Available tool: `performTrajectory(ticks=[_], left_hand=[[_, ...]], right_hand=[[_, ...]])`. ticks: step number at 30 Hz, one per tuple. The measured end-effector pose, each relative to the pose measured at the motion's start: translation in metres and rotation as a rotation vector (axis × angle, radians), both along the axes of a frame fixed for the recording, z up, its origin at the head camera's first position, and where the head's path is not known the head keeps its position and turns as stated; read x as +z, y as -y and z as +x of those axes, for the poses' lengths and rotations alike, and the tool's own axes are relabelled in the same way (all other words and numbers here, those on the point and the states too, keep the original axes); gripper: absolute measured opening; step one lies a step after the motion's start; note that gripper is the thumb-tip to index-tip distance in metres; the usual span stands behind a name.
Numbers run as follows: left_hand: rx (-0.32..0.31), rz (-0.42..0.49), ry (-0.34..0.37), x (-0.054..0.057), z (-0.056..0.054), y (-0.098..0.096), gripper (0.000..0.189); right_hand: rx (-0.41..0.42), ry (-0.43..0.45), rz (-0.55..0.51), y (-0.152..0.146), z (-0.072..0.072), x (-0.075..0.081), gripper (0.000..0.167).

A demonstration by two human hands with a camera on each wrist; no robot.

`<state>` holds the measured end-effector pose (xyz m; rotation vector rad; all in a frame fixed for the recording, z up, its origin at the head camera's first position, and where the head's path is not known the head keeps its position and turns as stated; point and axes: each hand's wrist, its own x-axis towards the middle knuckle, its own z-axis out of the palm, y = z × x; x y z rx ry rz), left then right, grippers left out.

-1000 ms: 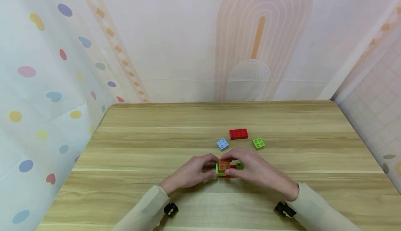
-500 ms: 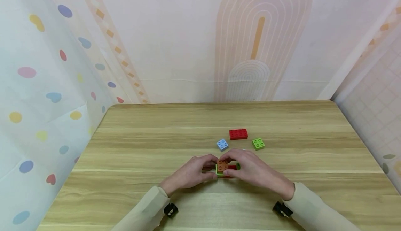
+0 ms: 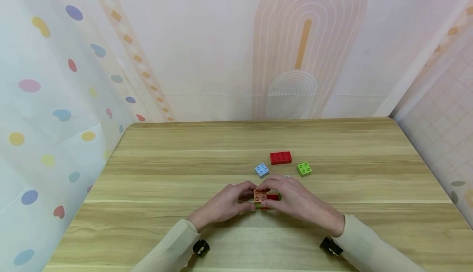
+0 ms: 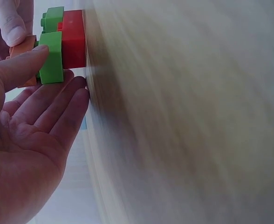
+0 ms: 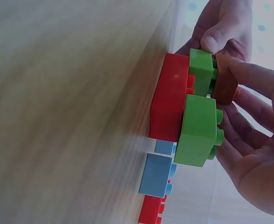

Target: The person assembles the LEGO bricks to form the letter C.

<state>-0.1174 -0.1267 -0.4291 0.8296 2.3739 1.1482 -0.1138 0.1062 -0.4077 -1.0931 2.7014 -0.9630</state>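
Note:
An orange toy building brick (image 3: 260,196) sits over the studs of a green brick (image 4: 51,58), with studs showing in a narrow gap in the right wrist view. My right hand (image 3: 297,200) pinches the orange brick between thumb and fingers. That green brick is on one end of a long red brick (image 5: 172,98); a second green brick (image 5: 197,130) is on the other end. My left hand (image 3: 229,203) holds the near green brick from the left, its thumb (image 4: 34,55) on one side and fingers on the other. The right hand partly hides the stack in the head view.
Behind the hands lie a light blue brick (image 3: 262,170), a long red brick (image 3: 281,157) and a loose green brick (image 3: 304,169). Another pale blue brick (image 5: 164,147) shows partly past the stack in the right wrist view. Wooden tabletop (image 3: 166,161) surrounds them.
My right hand has shifted slightly left with the orange brick, which now sits farther over the left-end green brick. My left hand has stayed in place.

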Motion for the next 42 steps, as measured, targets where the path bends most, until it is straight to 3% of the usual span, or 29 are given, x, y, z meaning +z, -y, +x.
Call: performTrajectory(ticks=[16,24,31,42], left_hand=[[0.024,0.017,0.026,0.003,0.001,0.003,0.043],[0.079,0.072,-0.045,0.005,0.002,0.006,0.034],[0.049,-0.017,-0.174,0.008,0.001,0.005,0.025],[0.025,-0.064,-0.199,0.011,0.002,0.004,0.024]], right_hand=[[0.010,0.008,0.015,0.002,-0.002,-0.002,0.026],[-0.007,-0.001,0.017,0.002,-0.003,-0.003,0.026],[0.002,-0.008,0.006,0.003,-0.006,0.000,0.026],[0.005,0.012,-0.016,0.005,-0.006,0.000,0.029]])
